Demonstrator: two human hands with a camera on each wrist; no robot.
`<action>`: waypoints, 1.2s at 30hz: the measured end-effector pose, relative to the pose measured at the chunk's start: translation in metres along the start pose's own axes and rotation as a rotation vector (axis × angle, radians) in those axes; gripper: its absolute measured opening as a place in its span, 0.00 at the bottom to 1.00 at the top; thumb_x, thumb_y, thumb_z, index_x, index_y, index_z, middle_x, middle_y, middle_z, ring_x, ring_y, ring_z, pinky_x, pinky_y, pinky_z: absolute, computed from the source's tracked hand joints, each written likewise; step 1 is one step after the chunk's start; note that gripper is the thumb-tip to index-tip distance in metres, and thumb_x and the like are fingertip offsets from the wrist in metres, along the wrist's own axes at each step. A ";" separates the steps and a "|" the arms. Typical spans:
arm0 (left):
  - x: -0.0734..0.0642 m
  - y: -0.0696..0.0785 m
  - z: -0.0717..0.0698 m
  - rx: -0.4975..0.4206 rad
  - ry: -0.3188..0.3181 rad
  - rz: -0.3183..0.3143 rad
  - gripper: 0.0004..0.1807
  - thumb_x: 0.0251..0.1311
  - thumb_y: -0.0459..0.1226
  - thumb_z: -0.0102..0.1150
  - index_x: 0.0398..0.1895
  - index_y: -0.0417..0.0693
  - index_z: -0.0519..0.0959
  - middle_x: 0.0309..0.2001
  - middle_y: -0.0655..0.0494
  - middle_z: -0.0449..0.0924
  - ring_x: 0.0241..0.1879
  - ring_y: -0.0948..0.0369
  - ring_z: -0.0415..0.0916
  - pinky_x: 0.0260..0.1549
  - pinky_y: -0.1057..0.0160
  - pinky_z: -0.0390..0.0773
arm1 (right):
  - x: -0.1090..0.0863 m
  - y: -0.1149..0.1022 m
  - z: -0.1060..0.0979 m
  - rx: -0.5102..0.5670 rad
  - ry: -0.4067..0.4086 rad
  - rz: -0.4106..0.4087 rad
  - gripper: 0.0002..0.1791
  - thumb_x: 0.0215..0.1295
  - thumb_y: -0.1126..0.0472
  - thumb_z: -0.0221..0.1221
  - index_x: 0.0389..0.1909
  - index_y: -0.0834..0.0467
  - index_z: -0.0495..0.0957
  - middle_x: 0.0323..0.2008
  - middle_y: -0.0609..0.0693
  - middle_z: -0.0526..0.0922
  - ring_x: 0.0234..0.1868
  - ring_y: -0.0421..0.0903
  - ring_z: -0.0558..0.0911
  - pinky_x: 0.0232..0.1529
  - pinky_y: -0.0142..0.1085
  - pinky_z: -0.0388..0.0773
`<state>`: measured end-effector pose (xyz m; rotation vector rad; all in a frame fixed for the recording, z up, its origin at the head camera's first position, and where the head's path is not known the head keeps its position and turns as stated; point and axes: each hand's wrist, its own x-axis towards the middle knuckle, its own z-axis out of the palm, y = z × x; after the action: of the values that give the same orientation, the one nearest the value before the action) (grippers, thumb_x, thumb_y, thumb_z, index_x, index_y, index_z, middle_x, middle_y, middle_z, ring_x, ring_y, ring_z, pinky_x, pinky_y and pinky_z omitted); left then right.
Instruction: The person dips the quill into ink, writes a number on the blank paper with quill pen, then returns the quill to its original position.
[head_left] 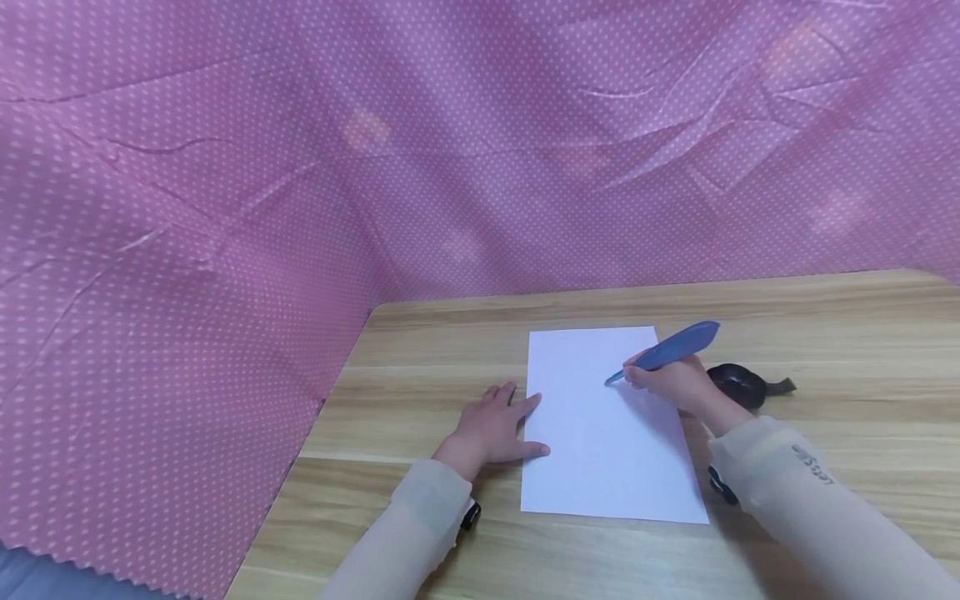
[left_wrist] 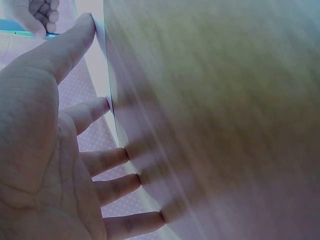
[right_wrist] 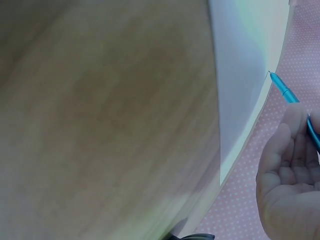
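Observation:
A white sheet of paper (head_left: 585,467) lies on the wooden table. My right hand (head_left: 678,383) pinches a blue feather-shaped pen (head_left: 678,345), its plume slanting up to the right. The pen's tip is right at the sheet, in its upper half; in the right wrist view the pen's turquoise barrel (right_wrist: 284,88) shows beyond the fingertips. Spread at the sheet's left edge is my left hand (head_left: 487,429), fingers straight. Its thumb and index finger overlap the paper, while the other fingertips (left_wrist: 118,189) rest on the wood beside it.
Just behind my right wrist sits a black round object (head_left: 738,385) with a short strip sticking out to the right. The wooden table (head_left: 405,367) meets a pink dotted cloth (head_left: 480,167) at the back and left. Light sleeves (head_left: 795,475) cover both forearms.

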<state>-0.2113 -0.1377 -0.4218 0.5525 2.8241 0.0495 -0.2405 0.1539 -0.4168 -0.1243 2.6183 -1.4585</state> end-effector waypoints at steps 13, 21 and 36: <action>0.001 0.001 0.002 -0.007 0.002 -0.002 0.46 0.51 0.71 0.50 0.73 0.71 0.54 0.75 0.49 0.45 0.71 0.46 0.45 0.61 0.40 0.57 | -0.006 0.001 0.003 0.032 -0.047 -0.029 0.15 0.65 0.57 0.60 0.46 0.63 0.82 0.36 0.52 0.85 0.38 0.47 0.80 0.40 0.41 0.75; -0.001 0.001 0.002 -0.005 0.006 0.002 0.45 0.51 0.71 0.50 0.73 0.70 0.55 0.75 0.48 0.46 0.71 0.46 0.46 0.61 0.40 0.58 | -0.008 0.001 0.005 0.035 -0.082 -0.089 0.14 0.65 0.59 0.60 0.45 0.64 0.82 0.34 0.52 0.85 0.36 0.47 0.80 0.37 0.38 0.77; -0.001 0.002 -0.001 -0.010 0.005 -0.003 0.45 0.51 0.71 0.51 0.73 0.70 0.55 0.75 0.48 0.46 0.71 0.46 0.46 0.61 0.39 0.58 | -0.017 -0.005 0.008 0.075 -0.163 -0.118 0.14 0.63 0.60 0.62 0.44 0.66 0.82 0.33 0.53 0.85 0.36 0.46 0.82 0.38 0.39 0.78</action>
<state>-0.2099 -0.1359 -0.4206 0.5472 2.8280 0.0649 -0.2228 0.1471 -0.4151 -0.3790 2.4606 -1.5122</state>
